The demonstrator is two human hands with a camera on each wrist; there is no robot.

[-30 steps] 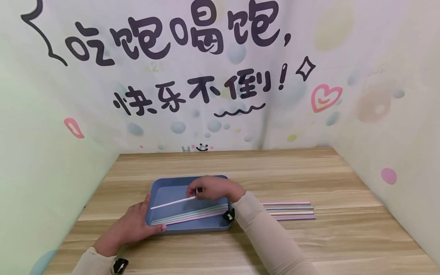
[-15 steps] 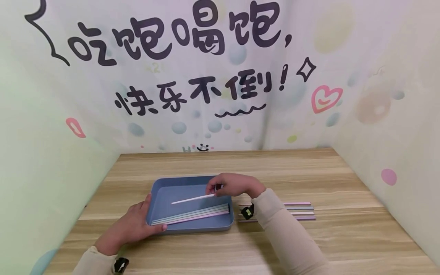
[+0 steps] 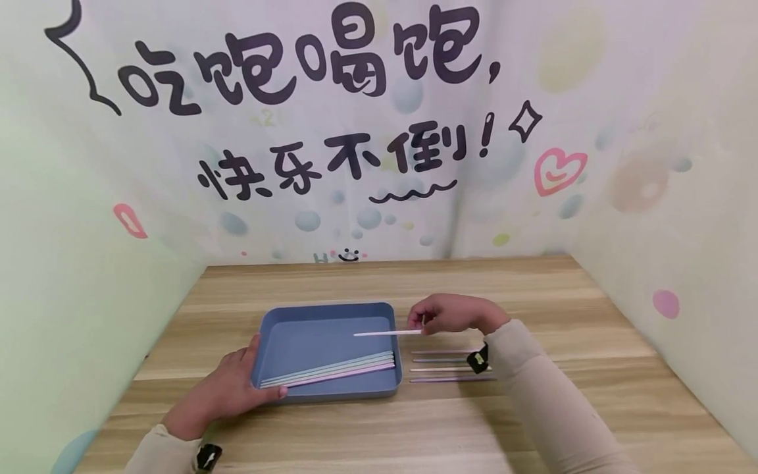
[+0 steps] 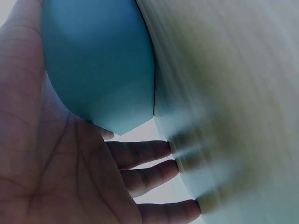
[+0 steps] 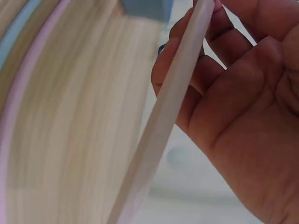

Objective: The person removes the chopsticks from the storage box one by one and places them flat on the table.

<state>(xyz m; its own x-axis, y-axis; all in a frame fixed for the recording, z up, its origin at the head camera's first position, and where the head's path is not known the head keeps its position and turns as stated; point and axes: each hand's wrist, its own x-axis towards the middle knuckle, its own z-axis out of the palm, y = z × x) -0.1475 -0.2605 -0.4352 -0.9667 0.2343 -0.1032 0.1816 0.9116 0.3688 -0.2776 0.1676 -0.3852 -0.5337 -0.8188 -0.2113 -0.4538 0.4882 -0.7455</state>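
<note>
My right hand [image 3: 453, 313] pinches one end of a pale chopstick [image 3: 385, 333]; its free tip reaches left over the right rim of the blue tray [image 3: 331, 396]. In the right wrist view the chopstick [image 5: 163, 112] runs diagonally past the palm, fingers bent at its upper end. Several pastel chopsticks [image 3: 331, 370] lie slanted together along the tray's front side. At the tray's front left corner rests my left hand [image 3: 233, 385], thumb on the front rim and fingers along the left wall. The left wrist view shows those fingers [image 4: 145, 177] extended, their tips at the tabletop.
Several separate chopsticks [image 3: 441, 380] in different pastel colours lie roughly parallel on the wooden table [image 3: 331, 434], right of the tray. The right wrist and sleeve hide their right ends. A printed cloth wall [image 3: 355, 224] stands behind the table, with pale walls at both sides.
My right hand has moved right with the pale chopstick, from over the tray to beyond its right rim. The left hand and the tray have stayed in place.
</note>
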